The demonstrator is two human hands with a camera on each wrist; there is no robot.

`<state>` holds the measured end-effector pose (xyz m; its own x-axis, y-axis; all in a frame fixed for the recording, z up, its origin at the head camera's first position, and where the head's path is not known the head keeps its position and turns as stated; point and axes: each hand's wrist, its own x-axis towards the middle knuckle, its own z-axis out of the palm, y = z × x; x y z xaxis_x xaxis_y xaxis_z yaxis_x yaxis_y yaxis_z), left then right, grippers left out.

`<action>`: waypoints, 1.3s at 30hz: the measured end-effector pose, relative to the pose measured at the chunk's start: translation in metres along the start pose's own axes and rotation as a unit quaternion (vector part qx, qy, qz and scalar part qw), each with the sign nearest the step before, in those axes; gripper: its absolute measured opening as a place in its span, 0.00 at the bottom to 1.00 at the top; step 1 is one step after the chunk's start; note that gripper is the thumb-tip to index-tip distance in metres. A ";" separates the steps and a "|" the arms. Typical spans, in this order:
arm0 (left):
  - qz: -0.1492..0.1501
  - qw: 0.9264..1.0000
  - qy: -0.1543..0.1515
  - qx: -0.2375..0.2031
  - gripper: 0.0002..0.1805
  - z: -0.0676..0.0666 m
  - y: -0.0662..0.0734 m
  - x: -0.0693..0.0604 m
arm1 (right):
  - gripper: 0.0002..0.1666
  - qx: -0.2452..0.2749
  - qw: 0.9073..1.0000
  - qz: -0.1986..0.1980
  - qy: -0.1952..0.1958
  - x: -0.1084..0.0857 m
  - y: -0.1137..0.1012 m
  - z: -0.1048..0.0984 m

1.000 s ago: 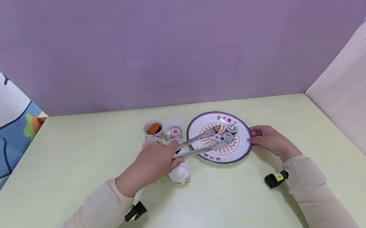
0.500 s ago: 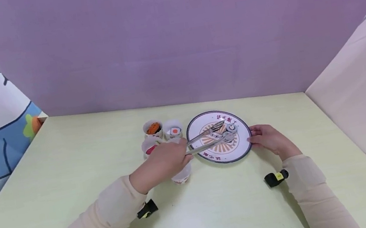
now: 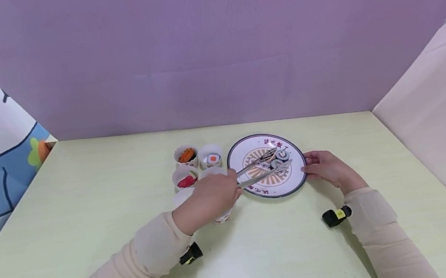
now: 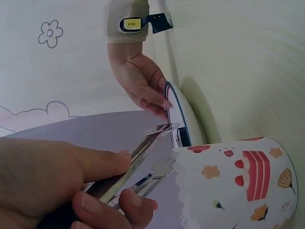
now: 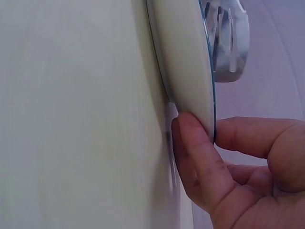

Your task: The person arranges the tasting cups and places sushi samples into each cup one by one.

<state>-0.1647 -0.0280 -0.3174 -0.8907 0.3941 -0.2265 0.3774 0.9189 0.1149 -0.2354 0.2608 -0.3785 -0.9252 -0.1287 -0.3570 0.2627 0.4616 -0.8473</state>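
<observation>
My left hand point(image 3: 210, 196) grips metal tongs point(image 3: 257, 178), whose two slotted heads are spread over the plate point(image 3: 239, 153). Between and beside those heads lie small dark-rimmed sushi roll pieces point(image 3: 281, 156); whether the tongs touch them cannot be told. At the plate's right rim my right hand point(image 3: 331, 168) pinches the edge, thumb above and fingers beneath, as the right wrist view shows. That view also has one tong head point(image 5: 232, 45) beyond the plate's rim. In the left wrist view, thumb and fingers wrap the tongs point(image 4: 138, 157).
Left of the plate, several paper cups stand close together. One cup point(image 3: 187, 164) holds an orange-topped piece point(image 3: 186, 156), another a sushi roll point(image 3: 213, 158), another a red-topped piece point(image 3: 187, 180). My left hand partly covers the nearer cups. A purple wall point(image 3: 210, 54) rises behind the table.
My left hand and the tongs have moved right over the plate, the tong heads now around the roll pieces. The red-topped piece has come into view. My right hand stays at the rim.
</observation>
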 end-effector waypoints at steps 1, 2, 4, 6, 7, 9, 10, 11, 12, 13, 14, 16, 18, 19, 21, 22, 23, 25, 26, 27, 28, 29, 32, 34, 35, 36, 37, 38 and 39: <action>-0.003 1.000 -0.002 -0.001 0.27 0.001 0.001 0.000 | 0.32 0.000 1.000 0.000 0.000 0.000 0.000 0.000; -0.005 1.000 -0.003 -0.002 0.26 0.001 0.002 0.000 | 0.32 -0.001 1.000 -0.001 0.000 0.000 0.000 0.000; -0.007 1.000 -0.004 -0.006 0.24 0.003 0.003 0.001 | 0.32 0.001 1.000 0.000 0.000 -0.001 0.001 0.001; -0.007 1.000 -0.006 -0.007 0.24 0.004 0.004 0.002 | 0.32 0.001 1.000 0.000 0.000 -0.001 0.001 0.001; -0.006 1.000 -0.006 -0.008 0.23 0.004 0.004 0.003 | 0.32 0.001 1.000 0.001 0.001 -0.002 0.000 0.001; -0.004 1.000 -0.008 -0.006 0.24 0.005 0.005 0.003 | 0.32 0.001 1.000 0.001 0.001 -0.003 0.000 0.001; -0.003 1.000 -0.008 -0.004 0.24 0.005 0.005 0.003 | 0.33 0.002 1.000 0.001 0.001 -0.003 0.000 0.001; -0.002 1.000 -0.008 -0.001 0.24 0.005 0.005 0.004 | 0.33 0.002 1.000 0.002 0.001 -0.003 0.000 0.001; -0.001 1.000 -0.008 0.002 0.24 0.005 0.006 0.003 | 0.33 0.002 1.000 0.000 -0.001 -0.004 0.000 0.000; 0.000 1.000 -0.007 0.004 0.24 0.005 0.006 0.003 | 0.32 0.004 1.000 0.000 -0.001 -0.004 0.000 0.000; 0.000 1.000 -0.006 0.006 0.23 0.005 0.006 0.003 | 0.32 0.005 1.000 0.000 0.000 -0.004 0.000 0.000; 0.003 1.000 -0.004 0.011 0.22 0.004 0.006 0.002 | 0.32 0.006 1.000 -0.002 -0.002 -0.005 0.001 0.000; 0.006 1.000 0.000 0.018 0.22 0.004 0.006 0.001 | 0.32 0.006 1.000 -0.003 -0.003 -0.005 0.001 0.000; 0.008 1.000 0.003 0.022 0.22 0.004 0.006 0.001 | 0.32 0.007 1.000 -0.002 -0.001 -0.005 0.001 0.001; 0.011 1.000 0.005 0.026 0.22 0.003 0.005 0.000 | 0.32 0.005 1.000 -0.004 -0.003 -0.005 0.001 0.001; 0.012 0.999 0.007 0.029 0.22 0.003 0.005 0.000 | 0.32 0.004 1.000 -0.004 -0.004 -0.005 0.001 0.001; 0.012 0.999 0.008 0.029 0.22 0.003 0.005 0.000 | 0.32 0.005 1.000 -0.002 -0.003 -0.005 0.001 0.001; 0.012 1.000 0.009 0.028 0.21 0.003 0.004 -0.001 | 0.32 0.005 1.000 -0.001 -0.003 -0.004 0.001 0.001; 0.012 1.000 0.008 0.026 0.21 0.002 0.004 -0.001 | 0.32 0.004 1.000 0.000 -0.003 -0.004 0.001 0.002; 0.012 1.000 0.008 0.026 0.21 0.002 0.004 -0.001 | 0.33 0.005 1.000 0.001 -0.003 -0.004 0.000 0.002; 0.011 1.000 0.007 0.025 0.21 0.002 0.004 -0.002 | 0.33 0.004 1.000 0.002 -0.003 -0.004 0.000 0.002; 0.011 1.000 0.007 0.024 0.21 0.001 0.004 -0.002 | 0.33 0.002 1.000 0.003 -0.003 -0.005 0.000 0.002; 0.010 0.999 0.004 0.031 0.23 0.000 0.003 -0.003 | 0.32 -0.003 1.000 0.005 -0.002 -0.005 0.000 0.002; 0.011 0.999 0.004 0.038 0.25 -0.002 0.002 -0.004 | 0.32 -0.002 1.000 0.002 -0.003 -0.006 -0.001 0.002; 0.012 0.999 0.006 0.041 0.25 -0.003 0.002 -0.005 | 0.32 0.001 1.000 0.002 -0.003 -0.007 -0.001 0.002; 0.012 0.999 0.007 0.043 0.26 -0.004 0.001 -0.005 | 0.32 0.004 1.000 0.000 -0.004 -0.007 -0.001 0.002; 0.012 0.999 0.009 0.044 0.26 -0.004 0.000 -0.005 | 0.32 0.007 1.000 -0.001 -0.005 -0.007 -0.001 0.002; 0.012 0.999 0.012 0.043 0.26 -0.005 -0.001 -0.006 | 0.32 0.010 1.000 -0.001 -0.005 -0.007 -0.001 0.002; 0.013 0.999 0.015 0.042 0.25 -0.006 -0.001 -0.007 | 0.32 0.012 1.000 -0.002 -0.005 -0.007 0.000 0.001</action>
<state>-0.1610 -0.0320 -0.3100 -0.8870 0.4187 -0.1949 0.4195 0.9069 0.0390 -0.2291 0.2602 -0.3763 -0.9233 -0.1397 -0.3578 0.2658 0.4400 -0.8578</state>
